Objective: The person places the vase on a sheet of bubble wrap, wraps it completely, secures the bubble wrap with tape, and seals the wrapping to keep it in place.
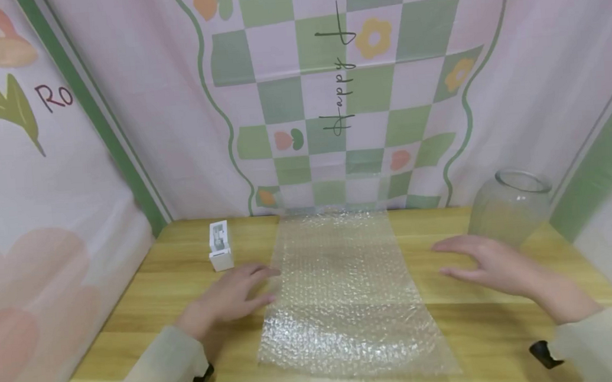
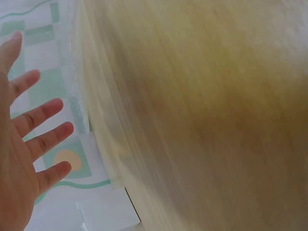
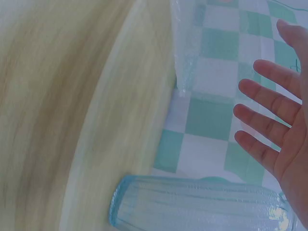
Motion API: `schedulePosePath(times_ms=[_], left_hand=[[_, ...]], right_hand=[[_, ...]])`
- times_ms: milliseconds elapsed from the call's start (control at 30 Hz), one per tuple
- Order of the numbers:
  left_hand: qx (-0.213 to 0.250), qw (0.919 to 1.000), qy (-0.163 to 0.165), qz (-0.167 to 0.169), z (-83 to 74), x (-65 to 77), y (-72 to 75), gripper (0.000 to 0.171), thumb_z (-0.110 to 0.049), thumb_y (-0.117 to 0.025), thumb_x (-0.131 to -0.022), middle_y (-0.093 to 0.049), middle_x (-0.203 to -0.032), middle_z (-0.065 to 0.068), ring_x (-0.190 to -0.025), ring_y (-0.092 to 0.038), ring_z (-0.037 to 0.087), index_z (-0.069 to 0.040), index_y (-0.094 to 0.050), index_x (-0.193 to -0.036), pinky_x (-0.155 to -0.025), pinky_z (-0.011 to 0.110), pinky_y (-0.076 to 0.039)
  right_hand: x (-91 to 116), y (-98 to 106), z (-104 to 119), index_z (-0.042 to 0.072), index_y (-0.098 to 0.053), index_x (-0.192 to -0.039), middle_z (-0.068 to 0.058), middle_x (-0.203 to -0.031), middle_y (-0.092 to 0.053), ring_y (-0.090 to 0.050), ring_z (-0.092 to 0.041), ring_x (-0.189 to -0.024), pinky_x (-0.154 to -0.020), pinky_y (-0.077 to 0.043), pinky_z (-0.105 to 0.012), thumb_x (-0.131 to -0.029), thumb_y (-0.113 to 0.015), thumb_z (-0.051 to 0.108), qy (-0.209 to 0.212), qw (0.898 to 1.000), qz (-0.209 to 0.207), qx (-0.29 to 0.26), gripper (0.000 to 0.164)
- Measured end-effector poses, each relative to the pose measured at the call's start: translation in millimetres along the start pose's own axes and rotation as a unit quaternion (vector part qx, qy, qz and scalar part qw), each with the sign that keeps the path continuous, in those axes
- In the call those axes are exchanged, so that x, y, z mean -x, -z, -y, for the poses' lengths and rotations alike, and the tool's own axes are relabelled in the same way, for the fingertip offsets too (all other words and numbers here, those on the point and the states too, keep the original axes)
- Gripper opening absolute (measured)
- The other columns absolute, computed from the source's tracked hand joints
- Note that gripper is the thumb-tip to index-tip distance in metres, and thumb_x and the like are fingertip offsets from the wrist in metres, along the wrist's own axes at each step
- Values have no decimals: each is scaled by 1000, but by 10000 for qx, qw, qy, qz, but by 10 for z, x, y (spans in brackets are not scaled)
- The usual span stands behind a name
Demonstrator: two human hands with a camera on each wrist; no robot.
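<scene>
A sheet of clear bubble wrap [image 1: 344, 283] lies flat down the middle of the wooden table, its far end against the curtain. My left hand [image 1: 233, 294] hovers at the sheet's left edge, fingers spread and holding nothing; the left wrist view shows its bare palm [image 2: 21, 159]. To the right of the sheet, my right hand [image 1: 489, 264] is held above the table with its fingers apart, also bare. Just behind it stands a clear glass jar [image 1: 509, 206], upright, its lower part hidden by the hand. The right wrist view shows this jar [image 3: 202, 202] below the spread fingers [image 3: 264, 96].
A small white box [image 1: 220, 247] with a windowed front sits at the back left, beyond the left hand. Patterned fabric [image 1: 331, 94] hangs along the table's back edge, with more fabric at both sides. Wood grain [image 1: 134, 321] shows left of the sheet.
</scene>
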State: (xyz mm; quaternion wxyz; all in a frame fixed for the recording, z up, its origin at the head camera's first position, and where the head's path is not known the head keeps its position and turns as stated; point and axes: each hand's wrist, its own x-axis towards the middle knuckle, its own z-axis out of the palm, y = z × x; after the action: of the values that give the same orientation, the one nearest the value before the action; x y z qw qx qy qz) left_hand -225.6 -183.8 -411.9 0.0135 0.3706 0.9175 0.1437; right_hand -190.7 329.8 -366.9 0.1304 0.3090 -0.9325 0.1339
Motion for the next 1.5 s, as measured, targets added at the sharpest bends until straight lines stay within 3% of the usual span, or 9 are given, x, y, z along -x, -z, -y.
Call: schedulePosePath(times_ms=[167, 333, 500, 767, 933, 1000, 1100, 1200, 1500], left_hand=[[-131, 9998, -156, 25, -15, 1, -31, 56, -44, -61, -102, -51, -148, 18, -136, -47, 38, -12, -53, -148, -114, 59, -36], [-211, 9995, -205, 142, -31, 4, -72, 56, -46, -59, -102, -48, -151, 18, -139, -45, 39, -14, -54, -147, -114, 59, -36], [-199, 9994, -138, 242, -44, 12, -90, 56, -47, -60, -101, -48, -152, 16, -139, -45, 38, -17, -54, -148, -113, 60, -37], [-180, 9986, -292, 396, -96, 7, -82, 56, -46, -63, -99, -45, -154, 16, -142, -41, 38, -16, -55, -147, -113, 62, -36], [-269, 9973, -366, 584, -133, 6, -92, 58, -49, -61, -99, -44, -156, 15, -144, -39, 39, -17, -54, -148, -113, 64, -34], [-244, 9969, -339, 671, -136, 16, -102, 60, -51, -60, -99, -43, -156, 15, -144, -37, 39, -17, -53, -148, -114, 64, -33], [-177, 9966, -307, 747, -138, 37, -110, 61, -53, -59, -99, -42, -157, 15, -145, -36, 39, -17, -53, -149, -114, 65, -32], [-126, 9964, -282, 783, -135, 51, -120, 63, -54, -60, -98, -41, -158, 15, -146, -35, 39, -18, -53, -149, -114, 65, -32], [-156, 9956, -191, 902, -118, 70, -153, 65, -54, -63, -96, -38, -161, 14, -148, -31, 40, -19, -52, -150, -115, 65, -30]], right_hand=[[53, 66, -51, 8, -70, -127, -12, -125, -70, -66, -39, -112, -94, -50, -61, -87, -82, 25, -88, 9997, -233, 34, 46], [98, 138, -113, 9, -72, -125, -9, -121, -73, -67, -35, -108, -98, -51, -36, -84, -84, 19, -143, 9986, -510, 85, 44], [142, 212, -161, 7, -70, -125, -15, -120, -72, -65, -40, -107, -90, -51, -57, -85, -83, 17, -252, 9978, -607, 57, 43], [240, 283, -278, 9, -70, -124, -16, -119, -72, -65, -41, -106, -103, -49, -39, -86, -82, 18, -448, 9950, -860, 233, 41], [320, 339, -397, 5, -69, -124, -22, -120, -70, -61, -45, -105, -93, -48, -64, -90, -77, 16, -610, 9910, -1156, 289, 36], [349, 353, -442, 6, -69, -124, -22, -122, -68, -60, -28, -119, -101, -45, -63, -91, -76, 16, -681, 9890, -1279, 292, 35], [372, 379, -497, 6, -69, -124, 1, -135, -64, -43, 7, -129, -119, -31, -33, -92, -75, 13, -692, 9854, -1536, 254, 34], [393, 413, -549, 3, -70, -121, 33, -134, -50, -28, 26, -121, -110, -17, -7, -92, -73, 9, -654, 9795, -1897, 159, 30], [447, 491, -620, -2, -71, -116, 49, -131, -40, -31, 26, -120, -106, -19, -4, -91, -67, 5, -707, 9617, -2626, 337, 26]])
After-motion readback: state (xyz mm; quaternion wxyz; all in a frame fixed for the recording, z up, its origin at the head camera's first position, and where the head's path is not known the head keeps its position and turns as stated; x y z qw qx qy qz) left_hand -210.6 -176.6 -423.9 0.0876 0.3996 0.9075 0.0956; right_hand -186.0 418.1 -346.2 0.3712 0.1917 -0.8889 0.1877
